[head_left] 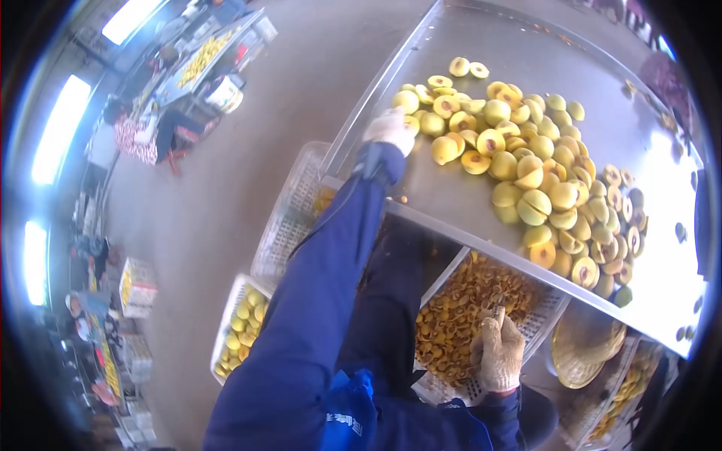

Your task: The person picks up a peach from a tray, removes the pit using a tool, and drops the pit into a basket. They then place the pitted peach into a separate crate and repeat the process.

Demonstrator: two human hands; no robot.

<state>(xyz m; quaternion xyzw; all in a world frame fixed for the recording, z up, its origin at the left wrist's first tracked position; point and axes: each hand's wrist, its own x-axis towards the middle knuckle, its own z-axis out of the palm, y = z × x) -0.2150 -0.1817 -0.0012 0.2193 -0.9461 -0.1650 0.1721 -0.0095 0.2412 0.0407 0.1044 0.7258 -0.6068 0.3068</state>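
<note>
1. Left hand (389, 129), in a white knit work glove on a blue sleeve: stretched out to the near-left edge of the pile of yellow halved peaches (526, 180), touching or just short of the nearest halves. The fingers point away from the camera, so I cannot tell whether they are clenched on a fruit or released.

2. Right hand (498, 353), in a beige knit work glove: held low, below the table edge and over a crate. It is clenched around a small dark-handled tool (498, 314) whose end sticks up out of the fist; the working end is too small to make out.

3. Bare steel sorting table (451, 52): carries the halved peaches in a long heap running from centre to the right edge. Many halves lie cut side up with a dark red pit hollow showing.

4. White perforated plastic crate of small orange-brown pieces (459, 308): directly under the right hand, below the table edge, roughly full across its visible floor.

5. White plastic crate of whole yellow-green fruit (242, 323): on the floor at lower left, partly filled.

6. Progress, by judgement: a good share appears processed, going by the filled crate, yet the large heap on the table remains to be handled.

7. Writing: pale characters on the blue jacket (344, 422) at bottom centre, too blurred to read. No brand or label legible elsewhere.
</note>
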